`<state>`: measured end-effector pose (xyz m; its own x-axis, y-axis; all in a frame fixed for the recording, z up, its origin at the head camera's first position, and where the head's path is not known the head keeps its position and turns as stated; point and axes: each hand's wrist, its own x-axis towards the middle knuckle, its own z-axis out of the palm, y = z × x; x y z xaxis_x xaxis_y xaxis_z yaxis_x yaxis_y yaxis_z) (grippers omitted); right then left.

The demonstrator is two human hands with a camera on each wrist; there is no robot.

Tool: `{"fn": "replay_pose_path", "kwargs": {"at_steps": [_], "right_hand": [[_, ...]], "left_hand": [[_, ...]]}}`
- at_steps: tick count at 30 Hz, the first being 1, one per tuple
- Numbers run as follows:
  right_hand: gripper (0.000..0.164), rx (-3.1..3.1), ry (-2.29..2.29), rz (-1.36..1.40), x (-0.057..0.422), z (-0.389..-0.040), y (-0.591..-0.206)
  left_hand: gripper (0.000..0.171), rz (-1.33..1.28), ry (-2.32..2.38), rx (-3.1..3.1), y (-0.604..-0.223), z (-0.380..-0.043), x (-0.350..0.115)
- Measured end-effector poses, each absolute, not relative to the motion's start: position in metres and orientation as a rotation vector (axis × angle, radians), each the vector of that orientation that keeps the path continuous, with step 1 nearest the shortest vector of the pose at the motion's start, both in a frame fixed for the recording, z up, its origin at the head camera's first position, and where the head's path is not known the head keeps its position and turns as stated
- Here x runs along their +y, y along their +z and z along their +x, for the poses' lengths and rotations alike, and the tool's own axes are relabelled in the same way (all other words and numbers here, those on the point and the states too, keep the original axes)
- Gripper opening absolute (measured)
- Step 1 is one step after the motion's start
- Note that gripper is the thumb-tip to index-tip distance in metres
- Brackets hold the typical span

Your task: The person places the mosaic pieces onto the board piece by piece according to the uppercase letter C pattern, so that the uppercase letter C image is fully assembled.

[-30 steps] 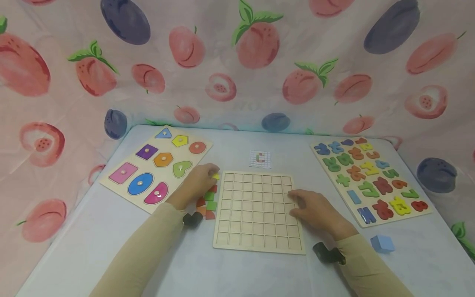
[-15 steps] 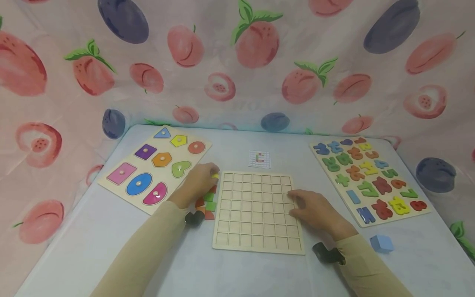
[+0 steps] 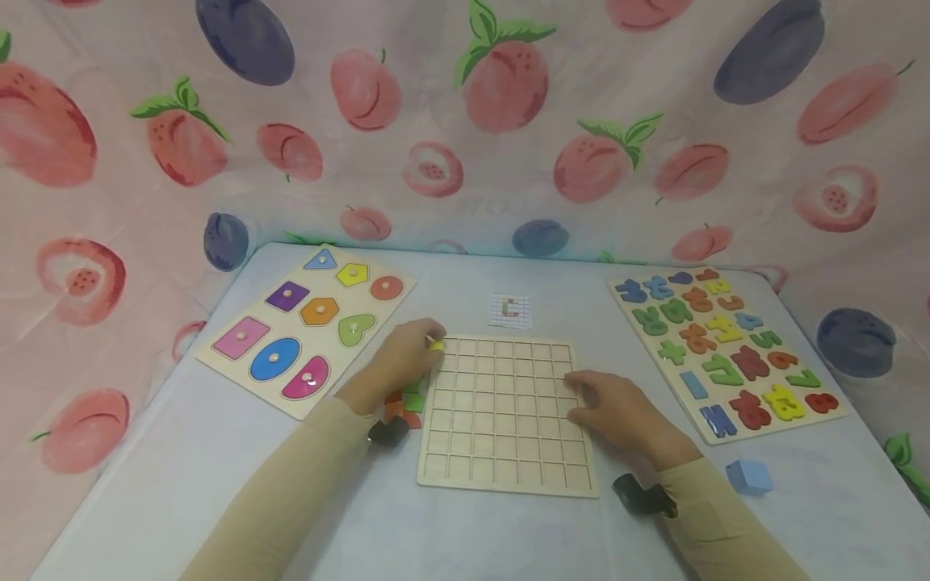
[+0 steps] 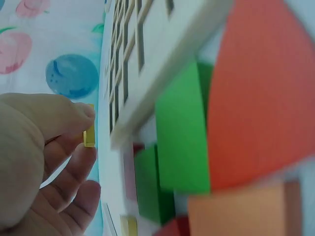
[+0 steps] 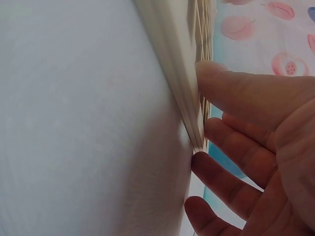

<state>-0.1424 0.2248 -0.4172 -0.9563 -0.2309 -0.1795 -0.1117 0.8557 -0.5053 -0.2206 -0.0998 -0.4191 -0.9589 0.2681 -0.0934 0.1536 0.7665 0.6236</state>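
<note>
My left hand (image 3: pixel 407 355) pinches a small yellow tile (image 4: pixel 89 130) between thumb and fingertips. It is held at the far left corner of the wooden grid board (image 3: pixel 501 415). My right hand (image 3: pixel 625 415) touches the board's right edge with thumb and fingertips, its fingers spread and loosely bent. Beside the board's left edge lie green tiles (image 4: pixel 182 132), a red curved tile (image 4: pixel 261 98) and an orange tile (image 4: pixel 236 214). The left hand and wrist partly hide this group in the head view.
A knobbed shape puzzle (image 3: pixel 334 311) lies to the left. A number puzzle (image 3: pixel 683 387) lies to the right, with a light blue block (image 3: pixel 749 477) nearer me. Behind the board is a small printed pattern card (image 3: pixel 510 311).
My left hand has moved right with the yellow tile, from beside the board to its far left corner. The right hand stays at the board's edge.
</note>
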Motion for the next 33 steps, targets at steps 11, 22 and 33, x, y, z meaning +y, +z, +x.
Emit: {"fn": "replay_pose_path", "kwargs": {"at_steps": [11, 22, 33], "right_hand": [[0.055, 2.801, -0.783, -0.297, 0.227, -0.142, -0.417], [0.055, 2.795, -0.758, -0.32, 0.226, -0.145, -0.416], [0.055, 2.808, -0.743, -0.332, 0.225, -0.146, -0.417]], "left_hand": [[0.03, 0.413, 0.991, 2.745, -0.421, -0.213, -0.077], [0.03, 0.496, 0.996, 2.723, -0.425, -0.212, -0.062], [0.03, 0.574, 0.982, 2.723, -0.428, -0.215, -0.05]]}}
